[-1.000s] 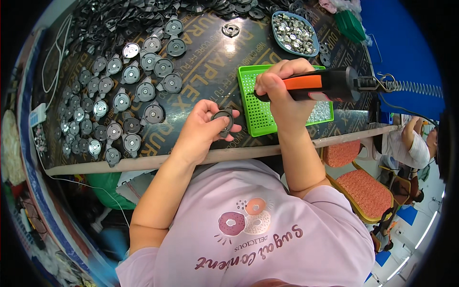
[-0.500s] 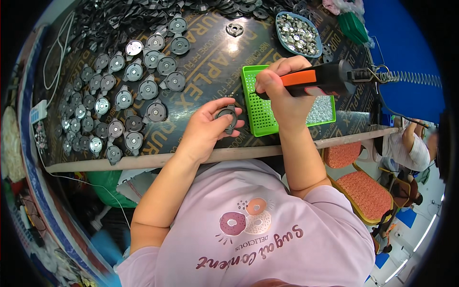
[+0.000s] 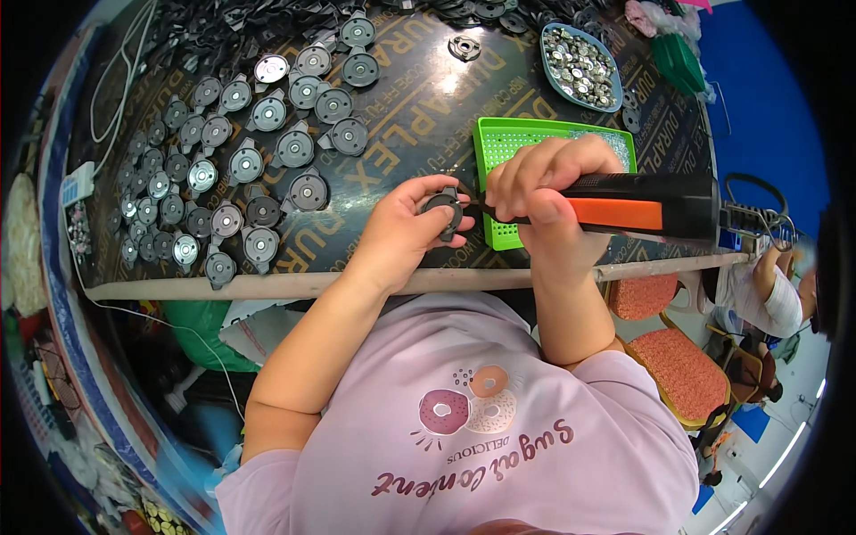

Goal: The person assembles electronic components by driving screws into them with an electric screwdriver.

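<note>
In the closed grip of the right hand (image 3: 557,196), right of centre in the frame, a black-and-orange power screwdriver (image 3: 651,212) is held. At the centre, a round dark part (image 3: 442,215) is pinched in the grip of the left hand (image 3: 399,230); the tool's tip is aimed at it, though contact cannot be told. A green tray (image 3: 502,239) is partly covered by the right hand. At upper right, a blue bowl (image 3: 596,105) is filled with metal pieces; at upper left, grey discs (image 3: 267,113) are spread across the tabletop (image 3: 415,76)
</note>
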`<move>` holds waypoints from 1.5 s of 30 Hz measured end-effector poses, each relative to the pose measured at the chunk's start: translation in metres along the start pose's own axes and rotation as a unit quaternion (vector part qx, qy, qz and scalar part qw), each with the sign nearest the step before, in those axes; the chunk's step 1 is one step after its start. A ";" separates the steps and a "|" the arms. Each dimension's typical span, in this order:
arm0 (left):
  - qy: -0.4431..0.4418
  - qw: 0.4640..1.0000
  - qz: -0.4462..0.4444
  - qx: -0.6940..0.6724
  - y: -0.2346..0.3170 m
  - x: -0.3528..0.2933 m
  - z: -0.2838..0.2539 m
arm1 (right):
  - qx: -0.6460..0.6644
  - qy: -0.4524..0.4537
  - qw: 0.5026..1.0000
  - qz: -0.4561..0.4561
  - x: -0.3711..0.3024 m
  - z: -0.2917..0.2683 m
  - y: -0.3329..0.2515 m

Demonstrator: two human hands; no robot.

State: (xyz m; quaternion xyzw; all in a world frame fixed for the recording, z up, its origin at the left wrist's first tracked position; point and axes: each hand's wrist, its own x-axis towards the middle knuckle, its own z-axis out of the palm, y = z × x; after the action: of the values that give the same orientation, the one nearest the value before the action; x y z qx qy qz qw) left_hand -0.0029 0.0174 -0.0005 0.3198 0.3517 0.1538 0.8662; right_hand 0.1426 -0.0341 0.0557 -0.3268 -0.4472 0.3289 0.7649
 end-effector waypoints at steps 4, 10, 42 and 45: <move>0.006 1.000 0.010 0.003 0.001 -0.002 0.002 | -0.007 -0.002 1.000 -0.014 0.000 0.003 0.004; -0.011 1.000 -0.015 0.023 0.002 0.001 -0.001 | -0.015 -0.010 1.000 0.017 -0.002 0.005 0.008; -0.150 0.826 0.237 0.490 0.035 -0.057 -0.022 | -0.126 0.107 0.986 -0.005 0.017 -0.031 0.000; -0.247 0.734 0.056 0.630 0.052 -0.098 -0.055 | -0.126 0.111 0.986 -0.023 0.016 -0.039 0.011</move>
State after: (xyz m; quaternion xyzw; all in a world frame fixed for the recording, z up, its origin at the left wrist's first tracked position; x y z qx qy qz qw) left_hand -0.1132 0.0327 0.0538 0.8381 0.1234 -0.1392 0.5128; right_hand 0.1816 -0.0231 0.0389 -0.4445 -0.4044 0.2139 0.7701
